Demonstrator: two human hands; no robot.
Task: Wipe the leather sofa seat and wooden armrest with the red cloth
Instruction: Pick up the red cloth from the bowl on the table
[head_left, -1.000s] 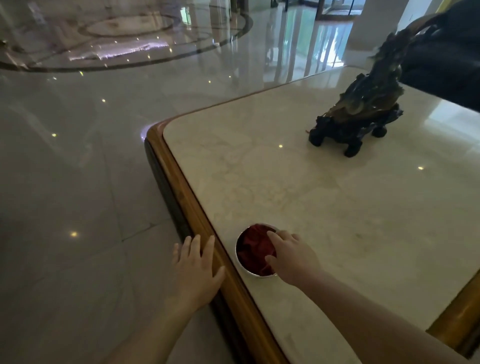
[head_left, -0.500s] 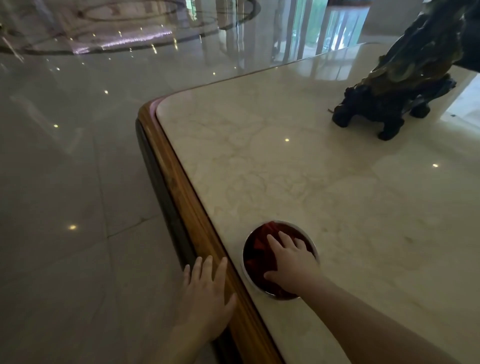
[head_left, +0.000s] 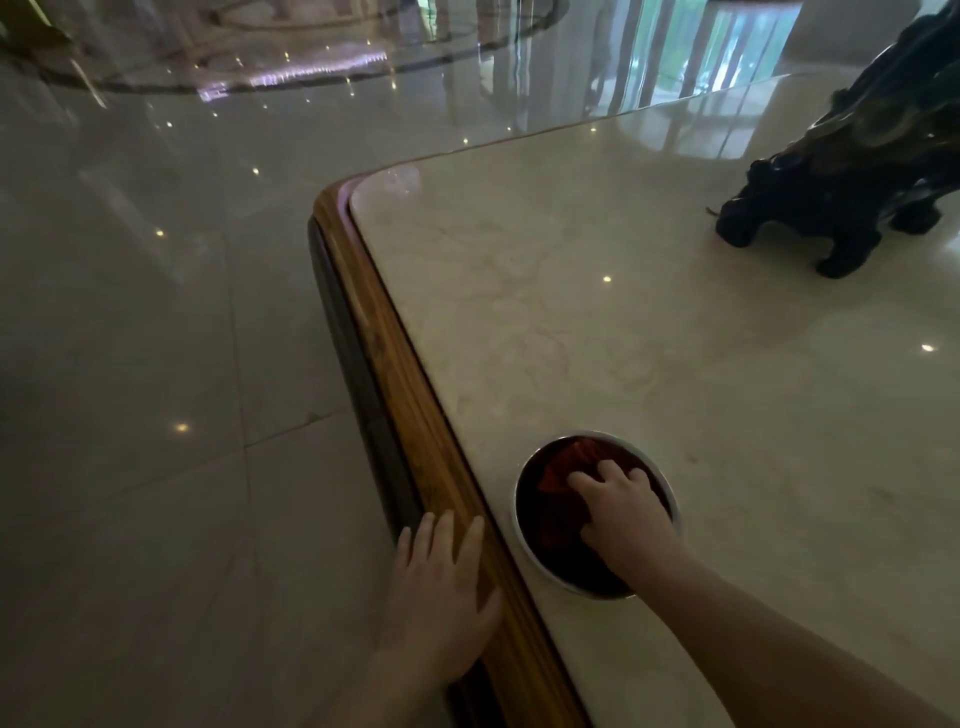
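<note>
Glossy tiled floor (head_left: 156, 364) surrounds one marble table (head_left: 649, 338) with wooden edging (head_left: 395, 395). One dark carved figurine (head_left: 852, 192). One metal bowl (head_left: 524, 551) holds one red cloth (head_left: 563, 467). Two hands: left hand (head_left: 441, 597) spread flat on edging; right hand (head_left: 621, 517) curled onto cloth, grip probably closing, unclear.

I see a pale marble tabletop (head_left: 597, 322), smooth and glossy with faint veining, edged by a band of varnished wood trim (head_left: 410, 415) with visible grain. A shiny metal bowl (head_left: 522, 540) holds crumpled red cloth (head_left: 563, 467), matt and soft-looking. The floor tiles (head_left: 156, 338) are polished, mirror-like stone, and the dark carved figurine (head_left: 841, 208) looks rough
</note>
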